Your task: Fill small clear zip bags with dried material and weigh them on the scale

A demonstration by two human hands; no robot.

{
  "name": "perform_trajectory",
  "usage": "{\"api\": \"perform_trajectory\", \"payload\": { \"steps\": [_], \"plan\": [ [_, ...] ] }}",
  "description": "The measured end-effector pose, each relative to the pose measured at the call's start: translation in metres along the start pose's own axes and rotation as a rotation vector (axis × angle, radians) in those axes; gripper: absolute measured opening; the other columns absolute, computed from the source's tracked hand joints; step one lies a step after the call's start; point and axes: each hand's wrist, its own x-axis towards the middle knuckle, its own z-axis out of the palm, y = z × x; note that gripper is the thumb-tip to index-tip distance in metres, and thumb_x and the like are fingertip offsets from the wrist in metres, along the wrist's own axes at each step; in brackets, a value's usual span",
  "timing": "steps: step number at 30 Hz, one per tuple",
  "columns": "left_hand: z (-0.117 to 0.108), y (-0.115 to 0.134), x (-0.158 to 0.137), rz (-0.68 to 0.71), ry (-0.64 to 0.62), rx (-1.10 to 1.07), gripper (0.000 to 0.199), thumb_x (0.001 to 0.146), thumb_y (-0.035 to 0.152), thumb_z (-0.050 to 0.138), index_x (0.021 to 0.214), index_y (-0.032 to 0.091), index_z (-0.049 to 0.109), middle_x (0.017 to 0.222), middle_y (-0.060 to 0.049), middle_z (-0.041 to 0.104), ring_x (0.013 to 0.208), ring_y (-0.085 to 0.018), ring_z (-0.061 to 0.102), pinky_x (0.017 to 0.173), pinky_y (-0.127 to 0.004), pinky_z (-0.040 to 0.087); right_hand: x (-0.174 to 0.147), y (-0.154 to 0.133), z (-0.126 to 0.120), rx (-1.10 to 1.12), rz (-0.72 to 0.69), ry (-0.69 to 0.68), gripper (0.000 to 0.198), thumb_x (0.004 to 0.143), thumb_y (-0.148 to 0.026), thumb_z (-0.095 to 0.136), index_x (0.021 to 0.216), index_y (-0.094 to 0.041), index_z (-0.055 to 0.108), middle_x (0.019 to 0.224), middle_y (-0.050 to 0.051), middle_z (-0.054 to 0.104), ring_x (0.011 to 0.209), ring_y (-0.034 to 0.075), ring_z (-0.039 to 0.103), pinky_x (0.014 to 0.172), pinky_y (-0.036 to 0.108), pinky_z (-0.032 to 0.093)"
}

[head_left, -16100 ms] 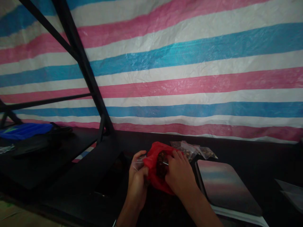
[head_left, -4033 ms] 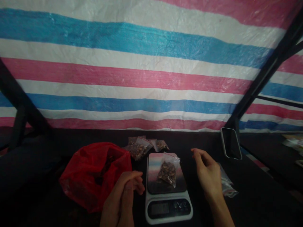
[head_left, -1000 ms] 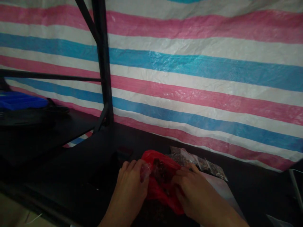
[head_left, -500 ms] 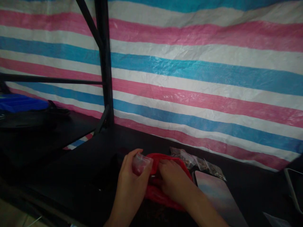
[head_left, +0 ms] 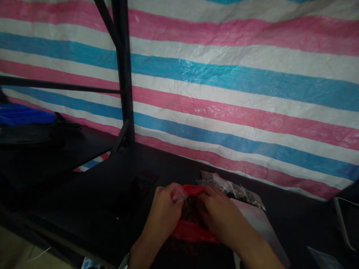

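A red plastic bag [head_left: 193, 231] lies on the black table with its mouth spread, showing dark small pieces [head_left: 193, 209] inside that are too dim to name. At the bag's left rim, my left hand [head_left: 165, 205] is closed on a small clear plastic bag [head_left: 178, 194], crumpled between thumb and fingers. My right hand [head_left: 218, 209] is at the right rim, its curled fingers gripping the red plastic; its fingertips are partly hidden inside the mouth.
Behind the red bag lie several clear zip bags [head_left: 238, 190] with small brownish contents. A pale, flat rounded panel [head_left: 258, 224] is beside my right forearm. Another clear bag [head_left: 322, 257] sits front right. A black metal post [head_left: 126, 82] rises before the striped sheet [head_left: 224, 89]; a blue tray [head_left: 25, 114] is far left.
My right hand has drawn back from inside the red bag to its right rim, and the mouth is wider. My left hand has moved slightly right with the clear bag, now more crumpled.
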Motion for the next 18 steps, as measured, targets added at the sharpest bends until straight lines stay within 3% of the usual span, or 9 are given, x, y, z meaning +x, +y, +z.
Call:
{"api": "perform_trajectory", "payload": {
  "steps": [3,8,14,18],
  "plan": [
    [0.001,0.007,0.0,-0.005,-0.002,-0.157,0.018,0.082,0.025,0.055,0.089,0.022,0.072,0.074,0.0,0.067,0.072,-0.021,0.065,0.069,-0.03,0.048,-0.006,-0.001,0.002,-0.024,0.066,-0.056,0.036,0.092,-0.008,0.056,0.121,-0.011,0.077,0.132,0.022,0.071,0.123,0.037,0.067,0.108,0.05,0.051],
    [0.006,0.01,-0.004,-0.035,0.009,-0.384,0.022,0.08,0.038,0.059,0.093,0.022,0.067,0.075,0.002,0.067,0.069,-0.019,0.063,0.061,-0.027,0.048,-0.01,0.001,0.017,-0.053,0.163,-0.004,0.043,0.092,-0.006,0.055,0.131,-0.007,0.073,0.136,0.024,0.07,0.13,0.04,0.064,0.114,0.052,0.047],
    [0.014,0.014,-0.008,-0.091,0.032,-0.557,0.023,0.079,0.041,0.062,0.093,0.022,0.063,0.069,0.004,0.063,0.062,-0.017,0.061,0.058,-0.026,0.05,-0.007,0.007,0.027,0.089,0.151,0.051,0.046,0.087,-0.003,0.057,0.127,-0.013,0.076,0.139,0.019,0.07,0.132,0.035,0.063,0.118,0.048,0.044],
    [0.015,0.018,-0.011,-0.134,0.048,-0.65,0.033,0.081,0.047,0.063,0.104,0.022,0.058,0.079,0.002,0.068,0.068,-0.018,0.066,0.064,-0.03,0.056,-0.008,0.011,0.028,0.229,0.1,0.086,0.048,0.081,-0.003,0.061,0.122,-0.02,0.079,0.134,0.013,0.074,0.13,0.032,0.064,0.117,0.044,0.043]
  ]
}}
